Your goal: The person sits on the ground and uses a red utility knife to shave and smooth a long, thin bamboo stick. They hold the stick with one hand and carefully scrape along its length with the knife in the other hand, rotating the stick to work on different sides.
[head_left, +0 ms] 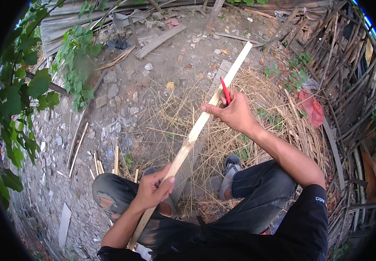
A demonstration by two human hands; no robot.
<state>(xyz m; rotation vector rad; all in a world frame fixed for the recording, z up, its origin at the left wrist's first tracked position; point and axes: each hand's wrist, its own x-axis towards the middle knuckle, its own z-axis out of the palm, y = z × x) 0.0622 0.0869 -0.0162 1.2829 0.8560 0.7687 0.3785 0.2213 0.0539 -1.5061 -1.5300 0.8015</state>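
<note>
A long, pale wooden strip [192, 135] slants across my front, from beside my left thigh up to the far right. Around its lower part, above my left knee, my left hand [154, 187] is closed. Farther up, my right hand [235, 111] grips the same strip, its thumb lying on the near face. A slim red pen-like tool [225, 91] with a pointed end sticks up from the right hand's fingers; its exact kind does not show. Darker brown patches mark the strip midway between my hands.
Straw and thin shavings [257, 108] litter the ground ahead. Several thin sticks [116, 156] stand beyond my left knee. A branch pile [340, 56] rises at right near a red plastic bag [312, 108]. Leafy vines [38, 85] hang left; a grey board [161, 41] lies farther off.
</note>
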